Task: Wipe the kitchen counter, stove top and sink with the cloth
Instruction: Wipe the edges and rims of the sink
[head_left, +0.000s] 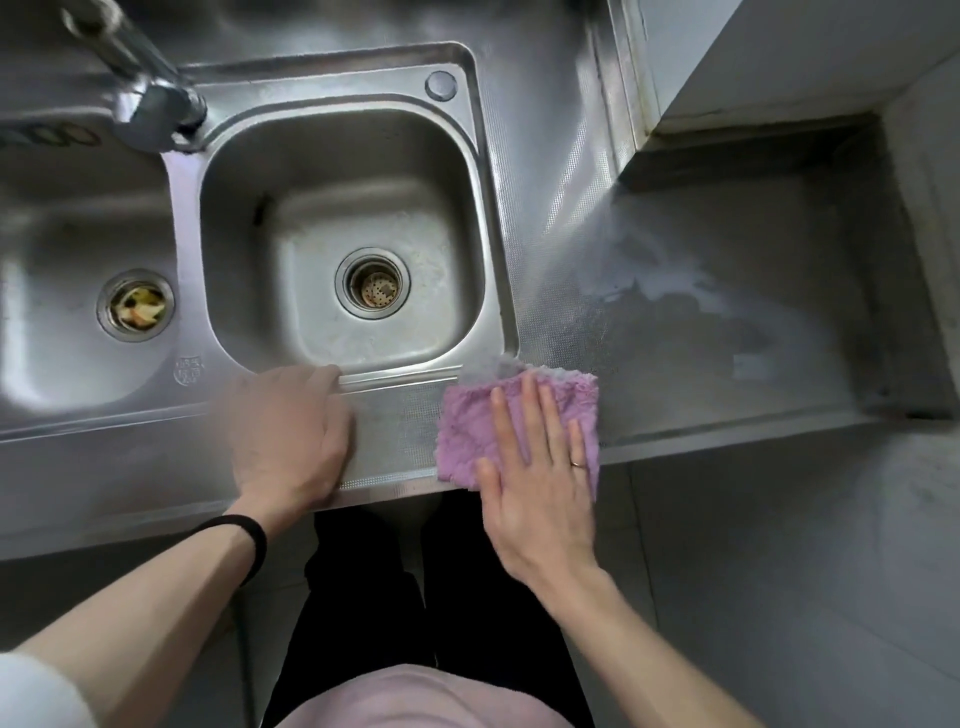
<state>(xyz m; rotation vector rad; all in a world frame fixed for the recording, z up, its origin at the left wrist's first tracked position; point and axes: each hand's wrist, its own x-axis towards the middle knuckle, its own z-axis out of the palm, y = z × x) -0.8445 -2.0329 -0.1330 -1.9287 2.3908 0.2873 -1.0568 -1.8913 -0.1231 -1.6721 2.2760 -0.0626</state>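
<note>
**Cloth on the near tabletop edge, just right of the sink: wiping in hand**

Scraps are lodged in the left drain (136, 306) and could be smeared if caught by the cloth. The left grip (291, 431) is rested on the near rim of the sink (332, 78), fingers bent and blurred; closed or hooked cannot be told. The cloth (467, 431) is lilac-pink, fluffy and folded square, with one corner past the edge of the tabletop (701, 374), where it could be dragged off. It is pressed flat under the right grip (540, 483), fingers straight and clasping nothing. The wet film (660, 286) farther right could be left streaked.
</note>
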